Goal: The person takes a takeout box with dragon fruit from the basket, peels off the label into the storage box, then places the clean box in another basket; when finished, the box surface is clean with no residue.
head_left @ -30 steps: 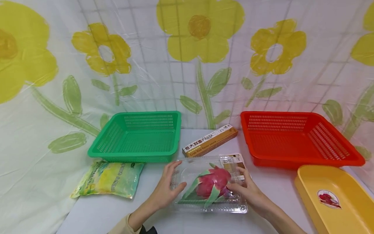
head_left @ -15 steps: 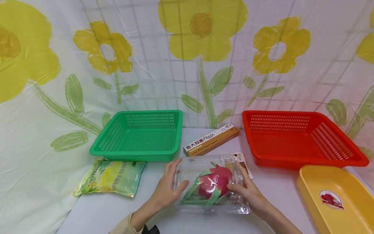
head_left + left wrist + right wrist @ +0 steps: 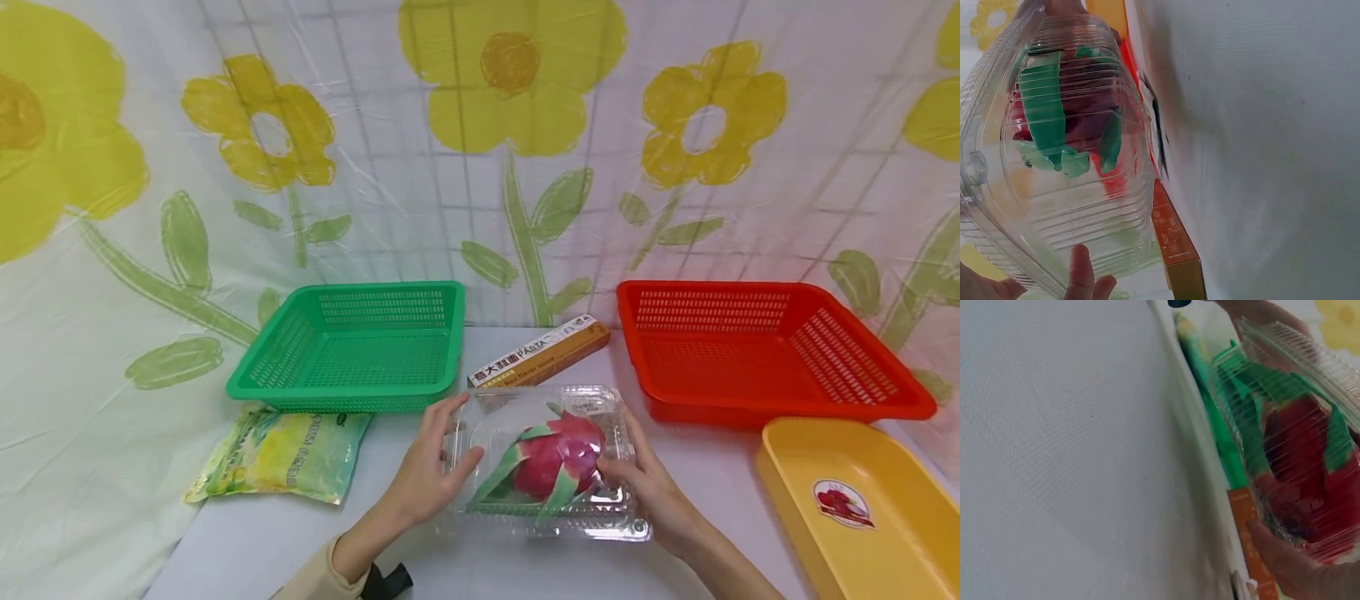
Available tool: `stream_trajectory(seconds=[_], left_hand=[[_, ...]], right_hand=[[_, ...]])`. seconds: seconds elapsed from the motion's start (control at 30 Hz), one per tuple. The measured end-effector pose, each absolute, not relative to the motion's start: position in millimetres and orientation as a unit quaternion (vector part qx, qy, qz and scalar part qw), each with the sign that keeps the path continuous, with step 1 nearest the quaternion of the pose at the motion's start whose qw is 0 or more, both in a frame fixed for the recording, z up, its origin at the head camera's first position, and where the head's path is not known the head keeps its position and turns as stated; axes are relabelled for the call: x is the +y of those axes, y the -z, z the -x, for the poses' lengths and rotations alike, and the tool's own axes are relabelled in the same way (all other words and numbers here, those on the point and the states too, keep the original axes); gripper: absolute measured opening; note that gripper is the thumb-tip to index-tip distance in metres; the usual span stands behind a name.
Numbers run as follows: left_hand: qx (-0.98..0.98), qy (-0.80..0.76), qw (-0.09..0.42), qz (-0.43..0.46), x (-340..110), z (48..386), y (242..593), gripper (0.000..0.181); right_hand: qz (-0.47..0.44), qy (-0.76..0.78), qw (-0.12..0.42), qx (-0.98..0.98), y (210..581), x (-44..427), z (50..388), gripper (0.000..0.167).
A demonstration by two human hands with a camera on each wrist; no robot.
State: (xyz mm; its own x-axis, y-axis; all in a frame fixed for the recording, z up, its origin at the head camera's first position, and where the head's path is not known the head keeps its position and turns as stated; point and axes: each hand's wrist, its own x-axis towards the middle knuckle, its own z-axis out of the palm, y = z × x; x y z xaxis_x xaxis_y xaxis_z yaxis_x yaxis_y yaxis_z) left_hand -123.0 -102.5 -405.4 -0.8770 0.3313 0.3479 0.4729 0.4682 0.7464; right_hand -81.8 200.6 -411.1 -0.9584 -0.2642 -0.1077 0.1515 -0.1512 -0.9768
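Note:
A clear plastic clamshell container (image 3: 491, 412) is held at the middle of the head view, with a red dragon fruit (image 3: 558, 458) with green scales inside it. My left hand (image 3: 431, 462) grips its left end, thumb on top; some of its fingers (image 3: 1080, 275) show against the ribbed wall in the left wrist view. Its right end is gripped by my right hand (image 3: 660, 492), thumb over the lid. Both wrist views show the container raised off the white table, and its lid looks closed. Fingers under the far side are partly hidden.
A green basket (image 3: 345, 400) stands back left, a red basket (image 3: 780, 408) back right. The pasta box (image 3: 540, 354) lies between them, just behind the container. A yellow-green bag (image 3: 288, 458) lies at left; a yellow tray (image 3: 877, 500) is at right.
Both hands have shifted the container slightly away from the body and to the right. It now covers the card behind it and part of the pasta box's near end.

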Motion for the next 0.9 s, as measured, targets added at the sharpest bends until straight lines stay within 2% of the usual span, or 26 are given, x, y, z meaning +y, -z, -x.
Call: stream_trajectory(seconds=[0.3,0.6,0.9], left_hand=[[-0.831,0.475,0.091,0.274,-99.5,128.4,400.9,0.066],[-0.807,0.488,0.113,0.312,-94.0,134.5,391.4,0.064],[-0.800,0.494,0.111,0.322,-81.7,142.3,379.9,0.066]], right_hand=[[0.072,0.710,0.073,0.696,404.1,208.5,83.7,0.080],[0.075,0.738,0.090,0.664,388.8,220.6,84.3,0.076],[0.091,0.716,0.085,0.687,373.2,233.9,88.9,0.073]])
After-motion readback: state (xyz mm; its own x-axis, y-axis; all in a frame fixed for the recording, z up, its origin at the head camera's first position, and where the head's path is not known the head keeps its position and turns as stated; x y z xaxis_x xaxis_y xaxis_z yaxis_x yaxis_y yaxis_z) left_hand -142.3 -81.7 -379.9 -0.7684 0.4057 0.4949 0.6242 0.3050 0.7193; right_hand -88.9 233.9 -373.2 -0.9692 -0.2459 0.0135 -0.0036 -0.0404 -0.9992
